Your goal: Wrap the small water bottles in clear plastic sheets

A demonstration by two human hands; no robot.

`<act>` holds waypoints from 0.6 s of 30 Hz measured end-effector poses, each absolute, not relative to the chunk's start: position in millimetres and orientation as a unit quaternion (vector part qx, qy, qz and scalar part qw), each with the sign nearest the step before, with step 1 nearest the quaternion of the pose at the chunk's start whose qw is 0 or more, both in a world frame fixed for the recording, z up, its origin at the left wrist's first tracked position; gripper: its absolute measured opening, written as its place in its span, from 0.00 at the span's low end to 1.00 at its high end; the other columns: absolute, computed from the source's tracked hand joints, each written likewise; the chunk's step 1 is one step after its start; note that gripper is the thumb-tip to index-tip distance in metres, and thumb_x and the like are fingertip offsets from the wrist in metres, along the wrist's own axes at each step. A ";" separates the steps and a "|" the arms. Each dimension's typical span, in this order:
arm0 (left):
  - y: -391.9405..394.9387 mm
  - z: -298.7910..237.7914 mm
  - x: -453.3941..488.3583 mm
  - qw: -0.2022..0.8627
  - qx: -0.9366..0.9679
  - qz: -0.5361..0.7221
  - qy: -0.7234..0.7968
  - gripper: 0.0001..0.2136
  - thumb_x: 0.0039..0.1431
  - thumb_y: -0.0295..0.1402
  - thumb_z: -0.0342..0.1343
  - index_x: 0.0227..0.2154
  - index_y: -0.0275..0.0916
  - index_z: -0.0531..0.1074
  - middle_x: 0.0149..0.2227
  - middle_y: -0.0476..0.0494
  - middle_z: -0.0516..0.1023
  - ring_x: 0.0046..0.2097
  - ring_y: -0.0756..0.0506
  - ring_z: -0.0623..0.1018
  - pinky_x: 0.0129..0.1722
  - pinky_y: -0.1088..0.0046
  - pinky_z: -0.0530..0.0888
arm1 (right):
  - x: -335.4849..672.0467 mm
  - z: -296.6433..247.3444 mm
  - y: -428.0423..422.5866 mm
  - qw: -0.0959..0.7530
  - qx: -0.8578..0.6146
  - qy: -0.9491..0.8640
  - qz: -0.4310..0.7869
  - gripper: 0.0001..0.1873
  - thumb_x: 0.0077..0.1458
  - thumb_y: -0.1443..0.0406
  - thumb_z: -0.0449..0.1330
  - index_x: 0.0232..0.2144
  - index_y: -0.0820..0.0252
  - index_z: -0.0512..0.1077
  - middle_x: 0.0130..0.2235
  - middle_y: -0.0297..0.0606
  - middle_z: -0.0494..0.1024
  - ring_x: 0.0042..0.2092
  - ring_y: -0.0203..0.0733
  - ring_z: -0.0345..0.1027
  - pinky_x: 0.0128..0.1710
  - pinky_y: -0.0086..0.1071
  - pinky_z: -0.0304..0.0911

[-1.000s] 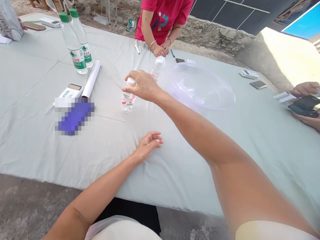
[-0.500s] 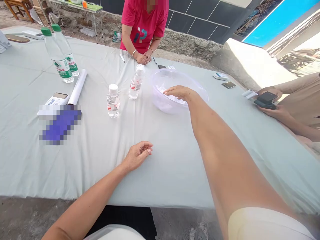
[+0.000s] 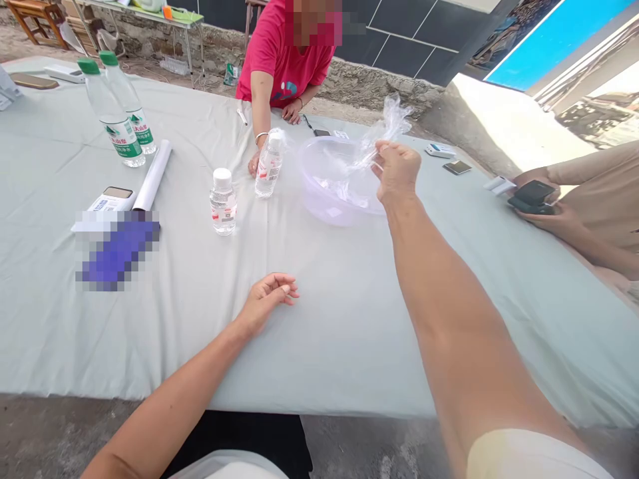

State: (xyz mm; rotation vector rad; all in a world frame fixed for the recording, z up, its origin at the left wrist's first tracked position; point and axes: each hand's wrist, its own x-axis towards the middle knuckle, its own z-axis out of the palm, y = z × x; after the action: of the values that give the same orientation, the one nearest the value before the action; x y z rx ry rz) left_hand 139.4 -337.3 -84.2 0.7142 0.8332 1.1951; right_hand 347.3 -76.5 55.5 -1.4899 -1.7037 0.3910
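Observation:
My right hand (image 3: 399, 167) pinches a crumpled piece of clear plastic film (image 3: 392, 126) above the right side of a translucent lilac basin (image 3: 332, 211). More clear film lies inside the basin, and whether it joins the held piece I cannot tell. My left hand (image 3: 264, 301) rests over the tablecloth near the front edge, fingers loosely bent and apart, holding nothing. Left of the basin stands a small clear bottle (image 3: 269, 166), a little tilted, with clear film over its top. Nearer to me is another small bottle (image 3: 223, 206) with a white cap, upright.
Across the table (image 3: 319, 332), a person in a pink shirt (image 3: 284, 60) has a hand (image 3: 253, 163) beside the tilted bottle. Two green-capped water bottles (image 3: 122, 140), a white roll (image 3: 154, 174) and a blurred purple item (image 3: 117, 256) lie left. Another person holds a dark device (image 3: 534, 197) at right.
My right hand has gone from reaching flat over the basin to lifting clear film up and right. The person opposite has leaned in and stretched a hand to the tilted bottle.

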 end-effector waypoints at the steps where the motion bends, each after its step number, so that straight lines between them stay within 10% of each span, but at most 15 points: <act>1: -335.2 -83.5 137.1 0.704 0.280 0.549 0.352 0.15 0.54 0.42 0.68 0.41 0.40 0.78 0.41 0.43 0.80 0.44 0.43 0.81 0.44 0.66 0.76 | 346.7 57.9 -92.5 0.460 -0.568 -0.654 0.196 0.18 0.64 0.55 0.46 0.43 0.54 0.73 0.51 0.45 0.76 0.56 0.51 0.73 0.46 0.45 0.72; 8: -326.0 -79.0 122.0 0.727 0.173 0.588 0.310 0.20 0.57 0.47 0.66 0.45 0.39 0.77 0.45 0.39 0.81 0.50 0.40 0.81 0.49 0.62 0.76 | 312.7 -15.9 -240.5 0.474 -0.401 -0.533 0.575 0.17 0.42 0.55 0.72 0.33 0.49 0.71 0.42 0.34 0.79 0.39 0.44 0.77 0.41 0.43 0.76; 18: -318.8 -79.1 124.7 0.654 0.212 0.618 0.381 0.11 0.51 0.36 0.71 0.30 0.38 0.74 0.31 0.49 0.79 0.35 0.50 0.78 0.36 0.74 0.74 | 285.7 -85.0 -290.6 0.413 -0.363 -0.536 0.641 0.24 0.50 0.57 0.70 0.49 0.47 0.71 0.41 0.34 0.80 0.39 0.42 0.76 0.41 0.39 0.73</act>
State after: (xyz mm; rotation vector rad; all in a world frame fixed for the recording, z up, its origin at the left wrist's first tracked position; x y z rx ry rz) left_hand 124.7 -318.8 -79.1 0.4801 0.8650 1.4014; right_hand 285.7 -290.6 -85.0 -0.9125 -1.3478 1.6111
